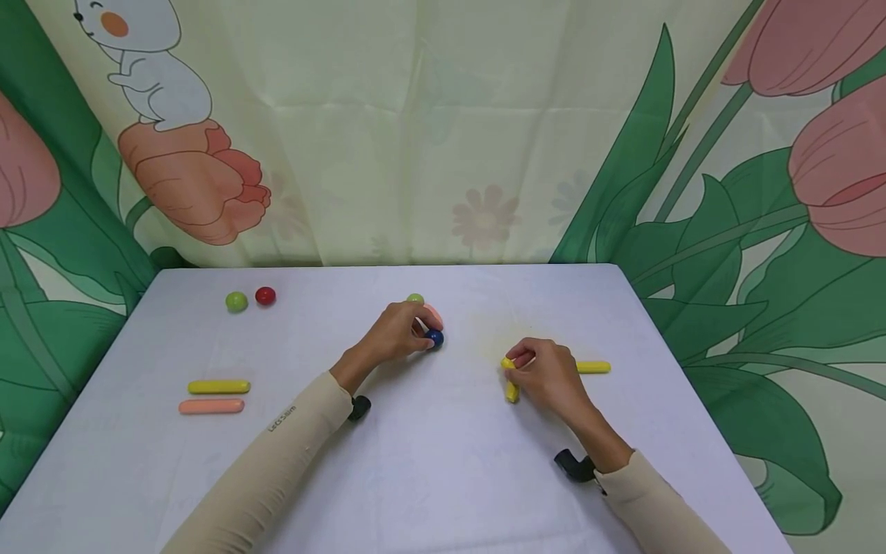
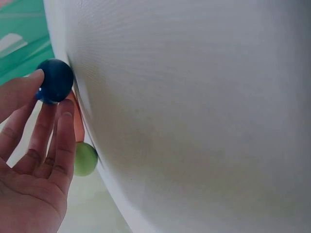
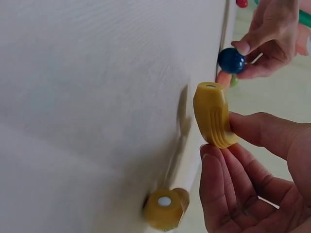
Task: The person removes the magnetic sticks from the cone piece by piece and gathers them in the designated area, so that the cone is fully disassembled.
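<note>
My left hand [image 1: 400,332] pinches a glossy dark blue ball [image 1: 434,338] between thumb and fingertips, close above the white table. Just behind it, a pink-orange rod [image 1: 433,314] and a green ball [image 1: 415,298] are partly hidden by the fingers; the left wrist view shows this green ball [image 2: 86,159] beyond the fingers. My right hand [image 1: 550,375] pinches a short, curved yellow piece [image 3: 212,115] with ridged sides and a small metallic disc in its end. A straight yellow rod [image 1: 593,368] lies on the table, partly behind that hand.
At the back left of the white-covered table [image 1: 429,477] sit another green ball [image 1: 237,302] and a red ball [image 1: 265,296]. Nearer on the left, a yellow rod [image 1: 218,386] lies parallel to a pink rod [image 1: 211,406]. A printed curtain [image 1: 388,138] hangs behind the table.
</note>
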`<act>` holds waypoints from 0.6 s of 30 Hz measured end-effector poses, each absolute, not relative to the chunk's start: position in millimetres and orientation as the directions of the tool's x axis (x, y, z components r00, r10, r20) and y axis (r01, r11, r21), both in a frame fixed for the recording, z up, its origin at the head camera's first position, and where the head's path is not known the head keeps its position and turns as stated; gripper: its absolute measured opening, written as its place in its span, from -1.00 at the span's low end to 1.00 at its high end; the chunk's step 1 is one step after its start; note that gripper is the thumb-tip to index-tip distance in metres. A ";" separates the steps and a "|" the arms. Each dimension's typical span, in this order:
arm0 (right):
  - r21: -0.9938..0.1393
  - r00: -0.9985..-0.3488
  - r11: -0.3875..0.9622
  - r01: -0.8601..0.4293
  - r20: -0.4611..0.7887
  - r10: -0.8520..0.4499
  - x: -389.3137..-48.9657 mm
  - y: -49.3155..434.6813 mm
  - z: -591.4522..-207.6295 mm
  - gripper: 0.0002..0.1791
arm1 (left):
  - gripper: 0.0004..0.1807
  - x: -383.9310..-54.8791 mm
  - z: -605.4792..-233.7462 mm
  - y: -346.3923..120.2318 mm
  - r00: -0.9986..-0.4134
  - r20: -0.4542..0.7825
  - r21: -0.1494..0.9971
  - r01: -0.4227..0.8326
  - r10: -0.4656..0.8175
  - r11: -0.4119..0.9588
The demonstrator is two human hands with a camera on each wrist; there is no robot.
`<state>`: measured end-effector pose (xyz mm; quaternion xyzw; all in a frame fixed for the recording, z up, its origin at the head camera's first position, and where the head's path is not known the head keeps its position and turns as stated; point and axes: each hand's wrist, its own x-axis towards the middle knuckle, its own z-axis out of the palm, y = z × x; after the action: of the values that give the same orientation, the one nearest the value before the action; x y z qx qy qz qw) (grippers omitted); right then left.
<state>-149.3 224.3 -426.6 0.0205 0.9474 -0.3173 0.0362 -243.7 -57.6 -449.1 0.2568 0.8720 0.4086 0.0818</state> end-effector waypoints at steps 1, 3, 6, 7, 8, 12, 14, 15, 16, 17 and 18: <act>-0.597 -0.997 0.800 0.062 -0.081 0.017 -148.5 226.3 -427.0 -0.81 | -0.76 -243.6 -449.1 -57.5 -0.855 0.066 0.753 0.380 0.514 0.536; -0.592 -0.997 0.804 0.062 -0.077 0.021 -146.8 229.3 -427.5 -0.81 | -0.76 -243.4 -449.1 -57.0 -0.857 0.065 0.751 0.380 0.512 0.540; -0.581 -0.997 0.811 0.061 -0.071 0.025 -144.7 232.7 -428.5 -0.81 | -0.75 -243.7 -448.8 -56.9 -0.856 0.065 0.749 0.382 0.513 0.542; -0.578 -0.997 0.814 0.064 -0.071 0.028 -144.3 233.6 -429.2 -0.81 | -0.75 -243.9 -448.8 -57.0 -0.855 0.065 0.749 0.383 0.514 0.541; -0.574 -0.997 0.816 0.064 -0.071 0.029 -143.9 234.3 -429.5 -0.81 | -0.75 -244.1 -448.9 -57.2 -0.854 0.065 0.749 0.384 0.516 0.540; -0.561 -0.997 0.825 0.067 -0.071 0.033 -143.6 236.7 -431.8 -0.81 | -0.74 -244.9 -448.8 -57.3 -0.852 0.063 0.748 0.385 0.519 0.540; -0.556 -0.998 0.829 0.058 -0.062 0.028 -143.3 237.6 -432.9 -0.80 | -0.74 -244.9 -448.5 -56.9 -0.852 0.061 0.746 0.385 0.519 0.544; -0.553 -0.998 0.832 0.051 -0.056 0.024 -143.2 238.1 -433.6 -0.80 | -0.74 -244.8 -448.3 -56.7 -0.853 0.060 0.744 0.385 0.519 0.547; -0.549 -0.999 0.835 0.042 -0.047 0.019 -143.2 238.4 -434.1 -0.80 | -0.74 -244.6 -448.2 -56.4 -0.853 0.059 0.743 0.384 0.518 0.548; -0.543 -0.999 0.839 0.031 -0.037 0.013 -143.1 238.8 -434.9 -0.80 | -0.74 -244.5 -448.1 -56.2 -0.854 0.059 0.741 0.385 0.517 0.550; -0.538 -1.000 0.842 0.022 -0.027 0.008 -143.3 239.2 -435.7 -0.80 | -0.74 -244.4 -448.1 -55.9 -0.853 0.060 0.740 0.387 0.518 0.551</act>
<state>-143.3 239.2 -435.7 0.0078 0.9597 -0.2805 0.0119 -244.4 -55.9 -448.1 0.2578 0.8768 0.3974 0.0825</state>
